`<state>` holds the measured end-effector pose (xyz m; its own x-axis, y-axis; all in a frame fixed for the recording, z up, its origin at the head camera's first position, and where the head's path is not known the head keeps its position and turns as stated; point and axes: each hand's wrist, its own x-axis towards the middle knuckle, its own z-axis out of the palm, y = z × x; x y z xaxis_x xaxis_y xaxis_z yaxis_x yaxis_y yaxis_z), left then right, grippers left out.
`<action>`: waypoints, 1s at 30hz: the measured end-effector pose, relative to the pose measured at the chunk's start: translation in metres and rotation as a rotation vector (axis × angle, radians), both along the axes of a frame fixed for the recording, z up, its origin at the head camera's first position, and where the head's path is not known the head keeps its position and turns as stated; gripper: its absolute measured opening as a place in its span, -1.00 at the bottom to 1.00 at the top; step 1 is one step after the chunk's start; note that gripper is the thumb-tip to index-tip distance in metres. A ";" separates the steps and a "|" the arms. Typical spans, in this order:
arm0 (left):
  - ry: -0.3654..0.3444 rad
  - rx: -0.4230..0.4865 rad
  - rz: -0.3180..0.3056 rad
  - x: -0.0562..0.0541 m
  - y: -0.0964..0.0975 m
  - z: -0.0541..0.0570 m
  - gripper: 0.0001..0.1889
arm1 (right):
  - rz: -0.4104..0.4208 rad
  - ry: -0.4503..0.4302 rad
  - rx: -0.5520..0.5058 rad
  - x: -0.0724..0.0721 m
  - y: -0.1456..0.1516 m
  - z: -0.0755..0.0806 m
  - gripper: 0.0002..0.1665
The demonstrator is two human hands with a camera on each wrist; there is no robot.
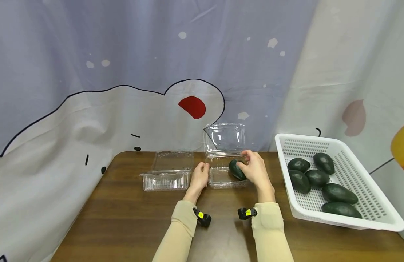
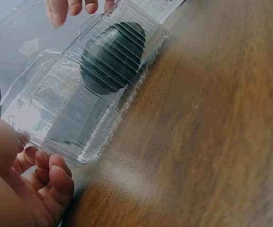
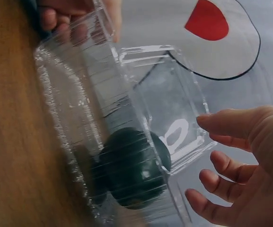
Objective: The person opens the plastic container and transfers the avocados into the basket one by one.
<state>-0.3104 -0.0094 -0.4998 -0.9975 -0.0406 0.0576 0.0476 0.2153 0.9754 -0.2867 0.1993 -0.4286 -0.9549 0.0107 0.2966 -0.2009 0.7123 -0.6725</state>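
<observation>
A dark green avocado (image 1: 236,170) lies inside a clear plastic clamshell box (image 1: 219,176), towards its right end. The box's lid (image 1: 224,138) stands raised at the back. At the box's left end, my left hand (image 1: 199,178) pinches the rim between thumb and curled fingers. Just over the right end is my right hand (image 1: 256,170); in the right wrist view its fingers (image 3: 226,172) are spread apart, away from the avocado, with nothing between them. Through the ribbed wall, the left wrist view shows the avocado (image 2: 112,59) resting on the box floor.
A second clear clamshell box (image 1: 166,181) stands to the left with its lid folded back. On the right, a white perforated basket (image 1: 373,196) holds several avocados (image 1: 339,193). Behind the wooden table (image 1: 123,218) hangs a printed curtain (image 1: 139,54).
</observation>
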 end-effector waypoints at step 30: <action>-0.002 -0.020 0.005 0.003 0.000 0.001 -0.69 | 0.038 -0.126 0.123 -0.018 -0.035 -0.030 -0.40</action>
<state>-0.3078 -0.0090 -0.4989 -0.9974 -0.0444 0.0561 0.0441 0.2348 0.9710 -0.3046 0.1640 -0.4582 -0.9836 -0.0556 0.1716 -0.1493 0.7843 -0.6021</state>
